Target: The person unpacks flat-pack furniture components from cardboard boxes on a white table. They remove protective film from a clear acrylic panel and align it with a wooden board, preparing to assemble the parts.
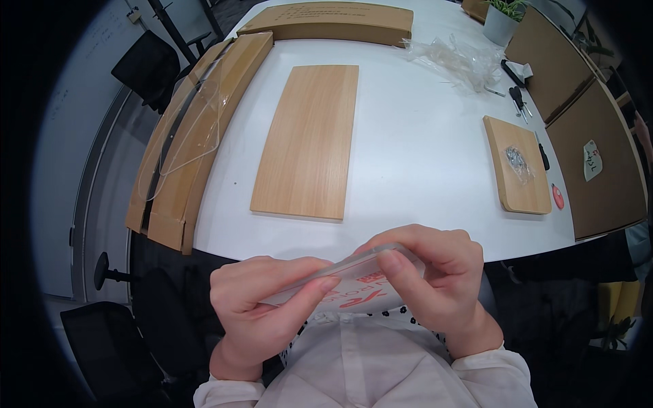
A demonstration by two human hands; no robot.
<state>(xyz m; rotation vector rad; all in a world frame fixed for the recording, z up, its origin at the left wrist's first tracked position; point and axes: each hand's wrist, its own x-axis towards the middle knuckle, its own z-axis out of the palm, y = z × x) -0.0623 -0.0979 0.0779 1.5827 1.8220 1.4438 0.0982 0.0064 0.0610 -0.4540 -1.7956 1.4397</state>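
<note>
Close to my body, just off the table's near edge, both hands hold a flat whitish plastic packet (364, 291) with red print. My left hand (255, 309) pinches its left end between thumb and fingers. At the upper right edge my right hand (442, 279) grips it, the thumb lying on the printed face. What the packet contains cannot be made out. Beyond my hands, a long wood-grain board (306, 143) lies flat on the white table (415, 156). To the right a smaller board with rounded corners (527, 194) carries a clear bag of metal hardware (519, 165).
A brown carton (333, 20) lies along the far edge, and an opened long carton (218, 122) along the left. Crumpled clear plastic wrap (459, 61), screwdrivers (517, 98), a small red object (558, 196) and a potted plant (502, 24) are at the right. Upright cardboard (595, 129) borders that side.
</note>
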